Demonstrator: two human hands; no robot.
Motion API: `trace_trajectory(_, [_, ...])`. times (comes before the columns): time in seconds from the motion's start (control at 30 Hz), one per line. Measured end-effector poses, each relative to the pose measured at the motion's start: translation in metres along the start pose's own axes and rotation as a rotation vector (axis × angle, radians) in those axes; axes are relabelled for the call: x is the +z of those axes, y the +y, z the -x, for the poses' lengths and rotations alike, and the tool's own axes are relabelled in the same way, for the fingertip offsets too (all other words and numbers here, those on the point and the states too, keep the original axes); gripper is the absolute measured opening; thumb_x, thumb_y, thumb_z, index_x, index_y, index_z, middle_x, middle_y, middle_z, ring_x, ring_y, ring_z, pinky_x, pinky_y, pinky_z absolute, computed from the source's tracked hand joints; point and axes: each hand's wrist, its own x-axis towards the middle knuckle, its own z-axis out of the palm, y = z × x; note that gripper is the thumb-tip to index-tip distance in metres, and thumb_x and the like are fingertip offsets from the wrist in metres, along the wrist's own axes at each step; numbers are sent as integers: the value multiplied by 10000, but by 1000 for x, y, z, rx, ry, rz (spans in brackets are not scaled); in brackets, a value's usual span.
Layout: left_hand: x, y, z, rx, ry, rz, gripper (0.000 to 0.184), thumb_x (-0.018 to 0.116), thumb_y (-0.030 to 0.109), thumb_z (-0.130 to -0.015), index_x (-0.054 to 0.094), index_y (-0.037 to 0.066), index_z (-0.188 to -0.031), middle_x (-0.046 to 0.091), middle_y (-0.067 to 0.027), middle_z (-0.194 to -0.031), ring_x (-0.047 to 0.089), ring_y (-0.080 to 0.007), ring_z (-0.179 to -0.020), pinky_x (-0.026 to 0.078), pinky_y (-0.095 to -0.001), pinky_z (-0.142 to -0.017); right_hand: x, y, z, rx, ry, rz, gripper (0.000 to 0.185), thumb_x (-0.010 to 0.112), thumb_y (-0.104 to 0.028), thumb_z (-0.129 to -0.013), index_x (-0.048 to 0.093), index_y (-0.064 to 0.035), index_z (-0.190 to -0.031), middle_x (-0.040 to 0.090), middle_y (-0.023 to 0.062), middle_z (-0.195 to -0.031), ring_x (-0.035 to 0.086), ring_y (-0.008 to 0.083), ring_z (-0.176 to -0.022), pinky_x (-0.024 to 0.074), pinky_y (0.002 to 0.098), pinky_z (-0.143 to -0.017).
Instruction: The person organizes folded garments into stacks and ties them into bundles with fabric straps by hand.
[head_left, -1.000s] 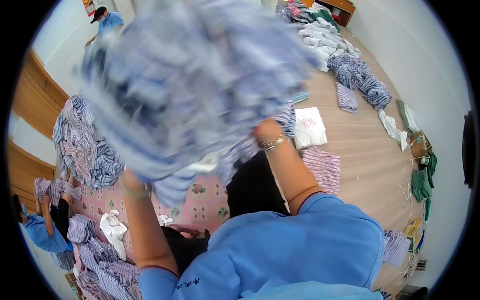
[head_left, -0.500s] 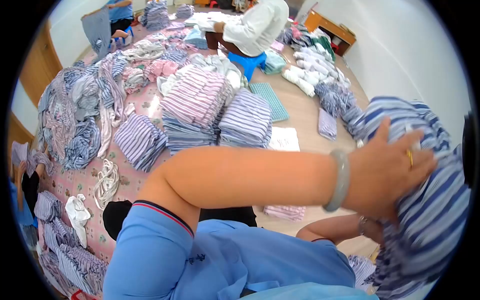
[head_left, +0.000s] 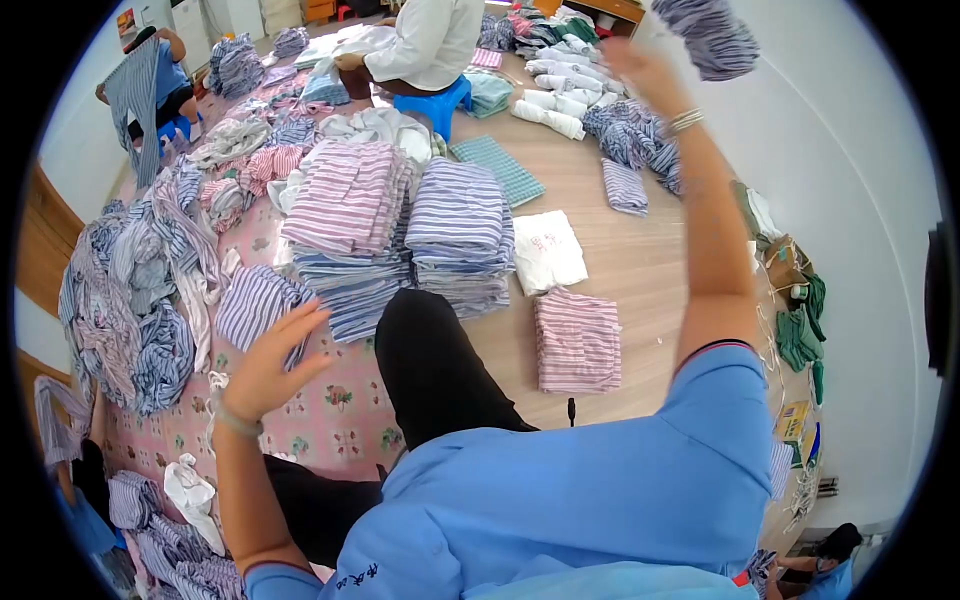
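Observation:
My left hand point(head_left: 268, 365) is open above the flowered mat, its fingers stretched toward a folded blue-and-white striped bundle point(head_left: 262, 308). A jade-like bangle point(head_left: 238, 422) circles that wrist. My right arm reaches far up and to the right. Its hand point(head_left: 640, 75) is blurred, but the fingers look apart with nothing in them. Just beyond it, a rolled striped cloth bundle point(head_left: 707, 38) appears in mid-air, separate from the fingers. Ahead of my knee stand stacks of folded striped clothes, one topped with pink stripes point(head_left: 345, 195), the other with blue stripes point(head_left: 460, 210).
A folded pink striped garment point(head_left: 578, 342) and a white cloth with red writing point(head_left: 549, 252) lie on the wooden floor. Loose garments point(head_left: 130, 300) heap at left. A person in white point(head_left: 430, 45) sits on a blue stool point(head_left: 435, 105); white rolls point(head_left: 560, 105) lie beyond.
The large striped bundle at right has left my hands and now appears in the air at upper right. My left arm has swung back left, and my right arm has extended forward.

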Motion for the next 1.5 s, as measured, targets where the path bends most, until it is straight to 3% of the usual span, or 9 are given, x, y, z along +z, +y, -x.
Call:
trace_trajectory(0.03, [-1, -15, 23, -34, 13, 29, 530, 642, 105, -768, 457, 37, -1260, 459, -136, -1301, 455, -294, -1180, 349, -350, -973, 94, 64, -15, -421, -163, -363, 305, 586, -207, -814, 612, -67, -1084, 646, 78, -970, 589, 133, -884, 484, 262, -748])
trace_trajectory(0.07, [0, -23, 46, -153, 24, 147, 512, 639, 106, -777, 465, 35, -1253, 484, -129, -1273, 481, -264, -1146, 365, -329, -950, 122, 4, 18, -124, -405, -440, 301, 592, -195, -817, 609, -42, -1075, 645, 84, -989, 587, 146, -893, 476, 273, -770])
trace_trajectory(0.23, [-1, -57, 138, -481, 105, 538, 495, 588, 65, -809, 441, 44, -1281, 494, -76, -1270, 506, -180, -1097, 383, -301, -920, 211, -138, 85, -413, -884, -436, 335, 571, -329, -843, 618, -80, -1063, 655, 93, -957, 625, 218, -858, 477, 316, -772])
trace_trajectory(0.53, [6, -91, 175, -506, 528, 600, 364, 514, 71, -874, 476, -23, -1223, 554, -117, -1168, 531, -182, -1065, 396, -303, -930, 253, -285, 90, -797, -994, -731, 342, 580, -302, -850, 607, -46, -1075, 641, 118, -1010, 626, 205, -867, 482, 317, -762])
trace_trajectory(0.93, [-11, -150, 208, -606, 997, 759, 302, 454, 220, -934, 554, 18, -1134, 618, -69, -1028, 579, -102, -877, 455, -233, -779, 439, -336, 90, -444, -1575, -631, 364, 572, -272, -867, 570, -16, -1127, 628, 53, -955, 589, 108, -814, 471, 258, -756])
trace_trajectory(1.13, [-35, -244, 284, -753, 952, 615, 307, 456, 283, -931, 577, 78, -1126, 622, -24, -1007, 570, -92, -879, 437, -233, -776, 521, -389, 110, -398, -1641, -656, 320, 573, -242, -869, 586, -19, -1099, 623, 38, -915, 586, 89, -756, 474, 231, -698])
trace_trajectory(1.27, [28, -353, 369, -1252, 1023, 669, 350, 533, 361, -870, 612, 84, -1069, 633, -6, -938, 553, -86, -806, 432, -244, -708, 538, -398, 139, -704, -1499, -609, 351, 578, -249, -857, 570, -14, -1119, 637, 95, -967, 594, 161, -831, 469, 284, -752])
trace_trajectory(1.33, [73, -393, 404, -1575, 783, 476, 359, 552, 353, -862, 591, 102, -1115, 625, -36, -1011, 559, -127, -923, 432, -261, -775, 541, -395, 136, -843, -1593, -350, 370, 581, -253, -847, 561, -17, -1132, 628, 129, -1019, 593, 216, -893, 459, 312, -797])
trace_trajectory(1.5, [157, -453, 435, -1549, 733, 311, 321, 600, 252, -829, 598, 43, -1072, 616, -97, -1043, 578, -194, -955, 442, -295, -830, 543, -416, 117, -709, -1626, -225, 362, 598, -230, -833, 563, -30, -1132, 616, 147, -1046, 595, 249, -935, 455, 325, -816])
